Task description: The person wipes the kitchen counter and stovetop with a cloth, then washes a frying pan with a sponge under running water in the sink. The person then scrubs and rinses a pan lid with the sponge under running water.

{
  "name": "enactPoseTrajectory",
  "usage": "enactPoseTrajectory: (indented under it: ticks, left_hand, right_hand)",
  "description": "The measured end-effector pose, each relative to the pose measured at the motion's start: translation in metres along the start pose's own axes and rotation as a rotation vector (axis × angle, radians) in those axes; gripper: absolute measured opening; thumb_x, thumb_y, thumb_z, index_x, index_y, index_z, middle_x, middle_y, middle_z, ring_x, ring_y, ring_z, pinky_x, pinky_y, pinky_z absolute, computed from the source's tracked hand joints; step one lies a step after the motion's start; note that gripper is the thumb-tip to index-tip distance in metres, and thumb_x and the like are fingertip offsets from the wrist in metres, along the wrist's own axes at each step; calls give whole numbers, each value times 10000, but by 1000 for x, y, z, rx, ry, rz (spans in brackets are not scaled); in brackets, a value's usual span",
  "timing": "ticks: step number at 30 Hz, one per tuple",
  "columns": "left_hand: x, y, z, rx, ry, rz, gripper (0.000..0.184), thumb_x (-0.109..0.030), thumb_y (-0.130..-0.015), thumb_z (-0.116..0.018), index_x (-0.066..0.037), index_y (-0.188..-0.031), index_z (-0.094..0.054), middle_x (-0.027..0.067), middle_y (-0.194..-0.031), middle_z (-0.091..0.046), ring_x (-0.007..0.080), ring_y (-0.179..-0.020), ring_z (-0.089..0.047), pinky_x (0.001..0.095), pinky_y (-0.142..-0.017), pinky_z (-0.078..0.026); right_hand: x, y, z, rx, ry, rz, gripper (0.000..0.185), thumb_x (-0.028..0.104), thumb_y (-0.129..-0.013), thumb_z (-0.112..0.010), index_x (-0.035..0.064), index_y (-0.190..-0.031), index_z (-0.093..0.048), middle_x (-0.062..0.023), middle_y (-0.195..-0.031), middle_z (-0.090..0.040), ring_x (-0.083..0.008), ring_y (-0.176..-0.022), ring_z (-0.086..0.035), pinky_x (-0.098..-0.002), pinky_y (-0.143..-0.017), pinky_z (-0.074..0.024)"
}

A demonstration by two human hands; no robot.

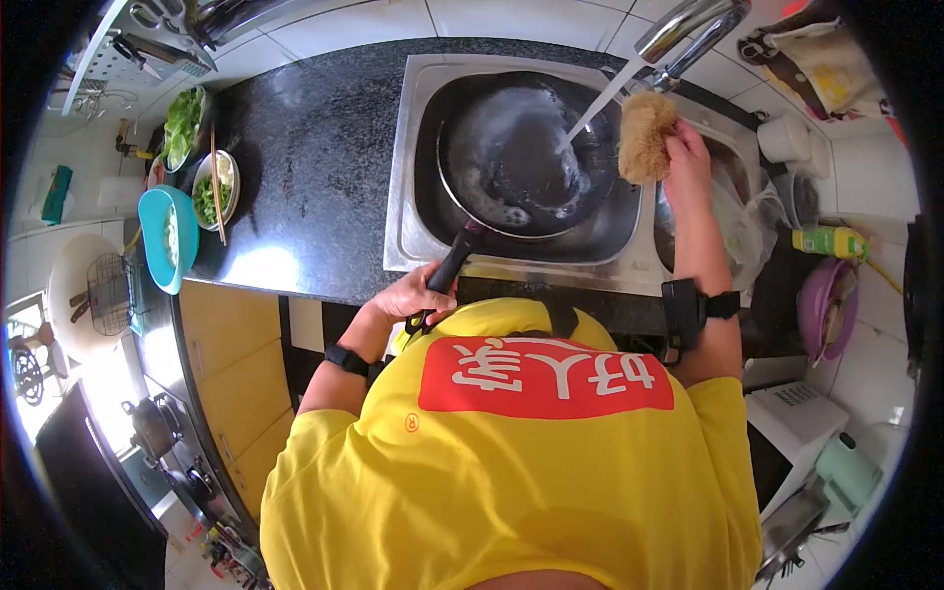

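Observation:
A dark frying pan [511, 147] sits in the left basin of the steel sink [398, 206], with water from the faucet [678, 44] running into it. My left hand [418, 293] is closed round the pan's black handle [454, 261], near the counter's front edge. In my right hand [686, 162] is a brown fuzzy scrubber [646, 138], held to the right of the pan, beside the water stream and above the divider between the basins. Water and some foam lie in the pan.
On the dark counter [305, 147] at left stand a turquoise bowl [152, 231], a bowl of chopped greens [228, 211] with chopsticks on it, and a bowl of leafy greens [182, 128]. A plastic bag [752, 231] lies over the right basin. A purple basin [821, 315] is at right.

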State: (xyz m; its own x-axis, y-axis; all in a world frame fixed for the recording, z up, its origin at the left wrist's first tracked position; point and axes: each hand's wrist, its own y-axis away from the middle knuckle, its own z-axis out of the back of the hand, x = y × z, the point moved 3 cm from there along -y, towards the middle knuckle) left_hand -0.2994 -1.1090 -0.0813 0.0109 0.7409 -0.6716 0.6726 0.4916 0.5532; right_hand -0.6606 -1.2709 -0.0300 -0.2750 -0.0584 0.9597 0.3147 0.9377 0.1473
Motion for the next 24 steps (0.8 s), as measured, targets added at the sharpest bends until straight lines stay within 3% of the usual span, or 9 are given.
enactPoseTrajectory:
  ticks: [6, 10, 13, 15, 16, 18, 21, 24]
  left_hand:
    - [-3, 11, 7, -278, -124, -16, 289, -37, -677, -643, -40, -859, -419, 30, -618, -477, 107, -437, -472, 238, -411, -385]
    - [-17, 22, 1, -433, -250, -44, 334, -63, -668, -656, -6, -921, -446, 17, -634, -489, 105, -454, -484, 237, -424, -400]
    - [-25, 30, 0, -549, -524, -21, 336, -88, -670, -654, -2, -935, -466, 25, -613, -497, 98, -473, -497, 236, -431, -405]
    - [-31, 36, -3, -696, -747, 67, 327, -111, -664, -647, -13, -924, -474, 93, -593, -535, 188, -506, -561, 298, -471, -439]
    - [-30, 37, -3, -696, -754, 70, 327, -111, -664, -647, -13, -924, -474, 93, -593, -535, 188, -506, -561, 298, -471, -439]
    - [-35, 40, -3, -790, -1153, -43, 331, -133, -659, -642, -29, -923, -472, 175, -624, -560, 317, -593, -592, 388, -543, -462]
    - [-41, 46, -7, -878, -1224, -20, 318, -141, -658, -635, -36, -909, -471, 202, -670, -574, 382, -673, -573, 445, -605, -456]
    - [-47, 49, -10, -927, -1324, 27, 304, -139, -666, -625, -44, -909, -469, 189, -663, -578, 369, -667, -582, 445, -611, -463]
  right_hand:
    - [-44, -8, 30, -14, 86, -36, 314, -36, -813, -430, -22, -1124, -478, -89, -1076, -531, -173, -971, -527, -295, -847, -430]
    - [-70, -6, 39, -71, 70, -37, 319, -32, -767, -473, -29, -1085, -509, -83, -1002, -557, -162, -899, -535, -270, -811, -420]
    - [-81, -6, 42, -93, 77, -90, 312, -27, -765, -478, -25, -1075, -514, -80, -987, -560, -165, -891, -535, -269, -801, -423]
    - [-84, -3, 40, -65, 88, -119, 309, -17, -760, -489, -19, -1067, -519, -76, -985, -559, -166, -887, -534, -272, -788, -428]
    - [-88, -3, 42, -69, 83, -120, 309, -17, -760, -489, -19, -1067, -519, -76, -985, -559, -166, -887, -534, -272, -788, -428]
    - [-93, -5, 43, -33, 216, -111, 294, -9, -763, -484, -16, -1055, -523, -71, -975, -560, -161, -878, -534, -272, -774, -434]
    - [-95, -2, 40, 10, 77, -119, 293, -4, -767, -479, -15, -1057, -524, -72, -962, -563, -159, -871, -535, -266, -761, -434]
    - [-115, -11, 48, -30, 20, -221, 285, -13, -779, -449, -9, -1053, -529, -81, -972, -566, -176, -891, -543, -289, -776, -448]
